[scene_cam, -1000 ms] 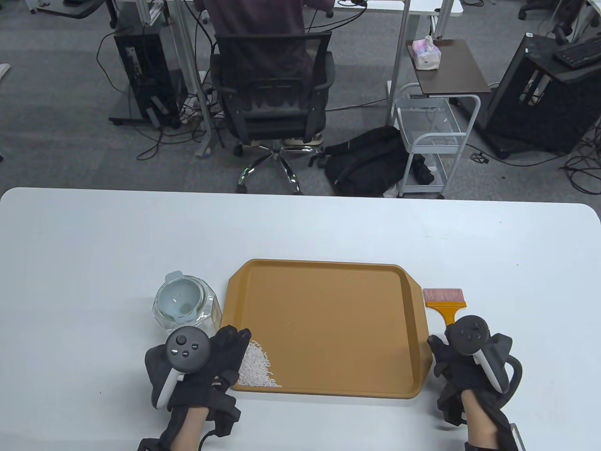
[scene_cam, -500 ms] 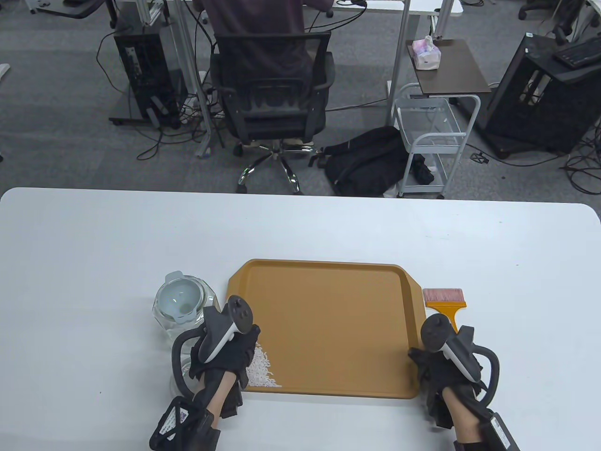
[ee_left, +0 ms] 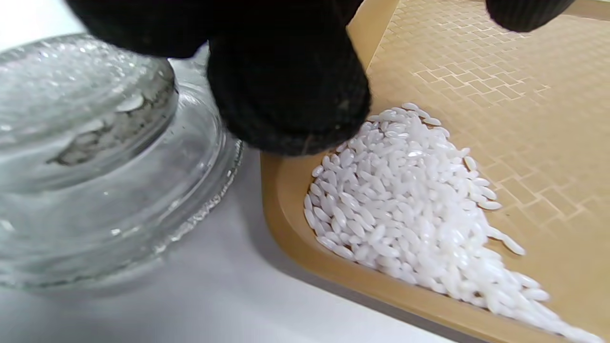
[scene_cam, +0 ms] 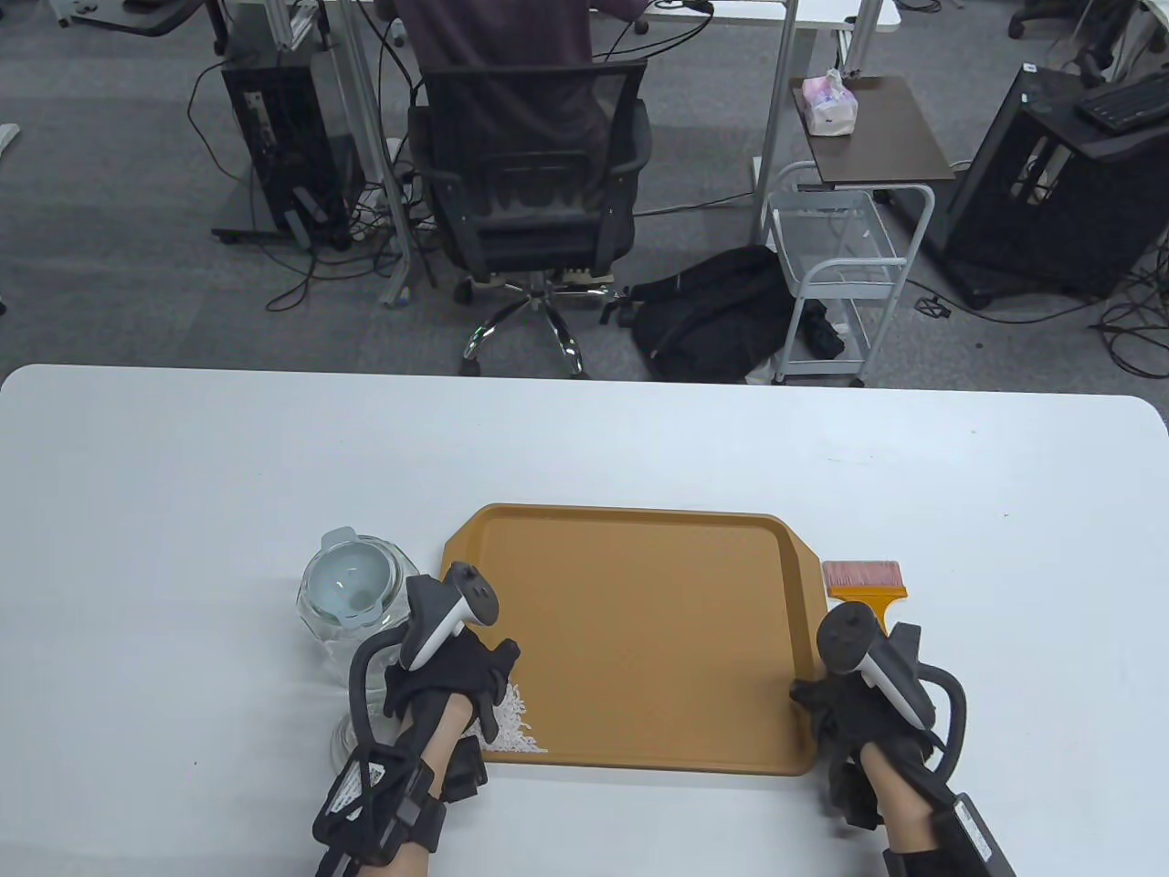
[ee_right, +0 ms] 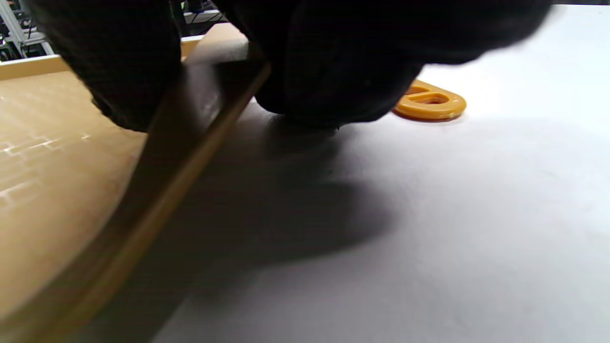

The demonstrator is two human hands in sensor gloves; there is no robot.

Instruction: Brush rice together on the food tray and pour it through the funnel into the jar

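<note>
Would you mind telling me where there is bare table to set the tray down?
Bare table runs behind the tray, jar and brush, and far left and right. It is crowded by the rice, where the left hand meets the jar, and between right hand and brush.

A white table [scene_cam: 584, 438] with rounded corners carries everything. Toward six o'clock on it lies an orange food tray [scene_cam: 639, 621]. Just beside the tray at nine o'clock stands a clear glass jar [scene_cam: 361, 607]. At three o'clock of the tray lies an orange-handled brush [scene_cam: 865, 585], its bristles pointing to twelve o'clock.
</note>
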